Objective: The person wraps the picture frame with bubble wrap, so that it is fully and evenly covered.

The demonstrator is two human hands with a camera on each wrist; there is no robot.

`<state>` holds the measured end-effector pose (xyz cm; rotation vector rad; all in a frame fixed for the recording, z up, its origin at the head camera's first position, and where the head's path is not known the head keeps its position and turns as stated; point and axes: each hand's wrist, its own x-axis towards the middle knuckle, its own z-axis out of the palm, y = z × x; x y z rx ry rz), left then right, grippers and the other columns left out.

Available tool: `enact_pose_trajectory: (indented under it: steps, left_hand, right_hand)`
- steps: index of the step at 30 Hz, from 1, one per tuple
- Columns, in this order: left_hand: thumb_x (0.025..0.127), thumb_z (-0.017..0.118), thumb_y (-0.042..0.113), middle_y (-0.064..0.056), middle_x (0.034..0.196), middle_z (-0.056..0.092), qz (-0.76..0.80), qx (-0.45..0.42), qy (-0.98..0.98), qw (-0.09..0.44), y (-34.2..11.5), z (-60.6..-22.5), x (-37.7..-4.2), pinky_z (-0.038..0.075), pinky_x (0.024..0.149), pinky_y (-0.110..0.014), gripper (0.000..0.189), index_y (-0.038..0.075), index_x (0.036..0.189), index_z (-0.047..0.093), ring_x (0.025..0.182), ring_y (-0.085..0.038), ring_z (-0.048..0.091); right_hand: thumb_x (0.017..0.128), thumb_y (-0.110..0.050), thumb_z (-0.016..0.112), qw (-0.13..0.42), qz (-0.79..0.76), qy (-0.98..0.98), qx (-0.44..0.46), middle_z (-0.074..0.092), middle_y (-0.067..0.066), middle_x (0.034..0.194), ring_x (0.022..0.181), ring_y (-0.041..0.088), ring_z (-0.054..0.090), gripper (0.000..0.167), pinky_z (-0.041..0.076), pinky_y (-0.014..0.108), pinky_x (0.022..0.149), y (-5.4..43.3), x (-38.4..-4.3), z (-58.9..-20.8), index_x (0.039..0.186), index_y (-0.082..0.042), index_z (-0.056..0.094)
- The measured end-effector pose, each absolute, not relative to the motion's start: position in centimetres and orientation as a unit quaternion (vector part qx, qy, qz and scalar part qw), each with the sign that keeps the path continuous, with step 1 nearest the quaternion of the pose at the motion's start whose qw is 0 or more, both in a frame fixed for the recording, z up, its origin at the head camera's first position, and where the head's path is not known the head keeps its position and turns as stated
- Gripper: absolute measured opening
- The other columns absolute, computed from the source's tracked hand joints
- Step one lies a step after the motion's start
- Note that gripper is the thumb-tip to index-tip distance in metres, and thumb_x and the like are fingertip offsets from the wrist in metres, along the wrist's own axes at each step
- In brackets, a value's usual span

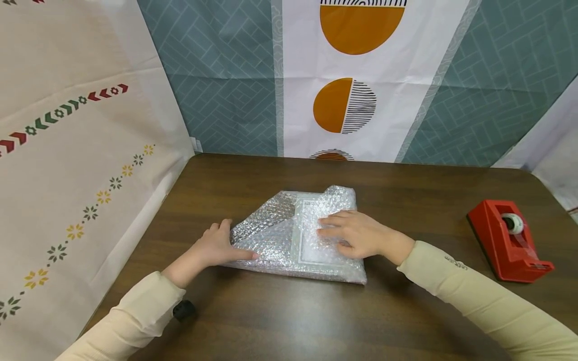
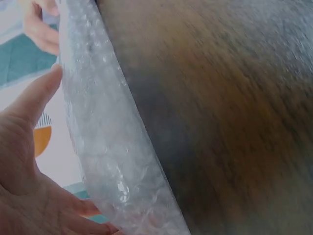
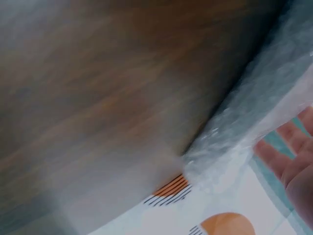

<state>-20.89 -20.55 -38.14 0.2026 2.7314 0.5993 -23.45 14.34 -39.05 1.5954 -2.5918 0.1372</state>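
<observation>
A sheet of bubble wrap [image 1: 266, 240] is folded around a flat white rectangle with a pale grey-green border [image 1: 311, 253], which looks like a picture frame. My left hand [image 1: 221, 246] is at the wrap's left end, thumb laid along its near side and fingers spread at the left corner. In the left wrist view the fingers of that hand [image 2: 29, 142] look fairly straight beside the wrap [image 2: 107, 122]. My right hand [image 1: 356, 233] rests on a folded-over flap above the bordered piece, fingers extended. The right wrist view catches those fingers [image 3: 276, 156] on the wrap [image 3: 230, 132].
A red tape dispenser [image 1: 501, 250] with a roll of clear tape stands at the right of the brown wooden table [image 1: 289, 321]. A small black object [image 1: 184, 311] shows beside the left sleeve. Patterned cloths [image 1: 226, 100] hang behind and to the left.
</observation>
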Motion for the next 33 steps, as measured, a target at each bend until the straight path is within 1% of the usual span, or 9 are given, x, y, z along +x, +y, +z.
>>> enact_pose_trajectory:
  steps: [5,11,14,18,24,25,29,31,33]
  left_hand:
    - [0.063,0.073,0.069,-0.039,0.132,0.039,0.200,0.061,0.959,0.191,-20.8,-38.1,-21.0,0.043,0.094,-0.061,0.119,-0.017,0.134,0.032,0.120,-0.056,0.040]
    - [0.062,0.073,0.070,-0.035,0.123,0.044,0.196,0.063,0.956,0.208,-21.1,-38.4,-21.4,0.046,0.088,-0.059,0.113,-0.015,0.127,0.040,0.112,-0.052,0.045]
    - [0.062,0.075,0.068,-0.029,0.116,0.049,0.203,0.071,0.954,0.208,-21.3,-38.4,-21.6,0.048,0.084,-0.055,0.103,-0.011,0.121,0.044,0.105,-0.045,0.051]
    - [0.064,0.079,0.059,-0.023,0.109,0.056,0.234,0.089,0.942,0.226,-21.8,-38.1,-21.8,0.050,0.081,-0.046,0.093,-0.006,0.118,0.040,0.096,-0.032,0.057]
    - [0.070,0.079,0.049,-0.022,0.112,0.056,0.286,0.121,0.914,0.261,-23.2,-38.1,-22.4,0.051,0.078,-0.040,0.089,-0.008,0.125,0.038,0.093,-0.026,0.055]
    - [0.071,0.079,0.049,-0.019,0.104,0.056,0.293,0.118,0.909,0.271,-23.5,-38.1,-22.6,0.050,0.071,-0.037,0.086,-0.007,0.124,0.040,0.083,-0.023,0.054]
    - [0.076,0.074,0.048,-0.008,0.087,0.053,0.321,0.116,0.891,0.300,-24.6,-38.3,-23.1,0.042,0.057,-0.027,0.066,-0.002,0.111,0.048,0.071,-0.016,0.045]
    - [0.081,0.069,0.049,-0.005,0.081,0.053,0.341,0.111,0.879,0.315,-25.2,-38.4,-23.5,0.040,0.056,-0.026,0.056,0.000,0.103,0.053,0.068,-0.014,0.044]
    - [0.087,0.060,0.047,-0.005,0.089,0.059,0.373,0.112,0.860,0.330,-26.0,-38.6,-24.0,0.045,0.066,-0.031,0.051,-0.001,0.104,0.056,0.076,-0.014,0.051]
  right_hand:
    - [0.090,-0.039,0.058,0.010,0.055,-0.876,0.479,0.060,0.015,0.129,0.118,0.036,0.056,0.042,0.042,0.055,0.100,13.5,-22.8,-38.7,0.120,-0.010,0.066]
    - [0.087,-0.054,0.058,-0.014,0.057,-0.901,0.429,0.059,0.019,0.130,0.121,0.040,0.052,0.055,0.038,0.061,0.101,12.0,-21.9,-38.4,0.117,-0.009,0.068]
    - [0.086,-0.056,0.059,-0.002,0.057,-0.905,0.422,0.060,0.022,0.126,0.119,0.042,0.053,0.059,0.039,0.060,0.101,11.4,-21.5,-38.5,0.112,-0.005,0.069]
    - [0.084,-0.057,0.060,0.016,0.050,-0.909,0.414,0.061,0.026,0.121,0.118,0.042,0.055,0.062,0.041,0.055,0.102,10.8,-21.1,-38.6,0.104,0.001,0.069]
    - [0.080,-0.064,0.060,0.026,0.035,-0.916,0.400,0.062,0.028,0.119,0.116,0.041,0.056,0.068,0.041,0.053,0.102,10.2,-20.9,-38.9,0.095,0.002,0.070]
    - [0.079,-0.065,0.060,0.027,0.035,-0.916,0.399,0.062,0.028,0.118,0.115,0.041,0.057,0.069,0.041,0.054,0.102,10.1,-20.9,-38.9,0.094,0.002,0.070]
    - [0.078,-0.065,0.062,0.031,0.034,-0.916,0.397,0.063,0.028,0.117,0.115,0.042,0.057,0.070,0.041,0.055,0.101,9.9,-20.8,-39.0,0.096,0.003,0.069]
    - [0.078,-0.065,0.063,0.032,0.036,-0.916,0.398,0.063,0.027,0.117,0.115,0.042,0.057,0.070,0.041,0.056,0.101,9.8,-20.8,-39.1,0.096,0.003,0.069]
    - [0.077,-0.065,0.063,0.033,0.035,-0.916,0.398,0.063,0.026,0.117,0.116,0.042,0.057,0.070,0.041,0.056,0.101,9.8,-20.8,-39.1,0.095,0.002,0.069]
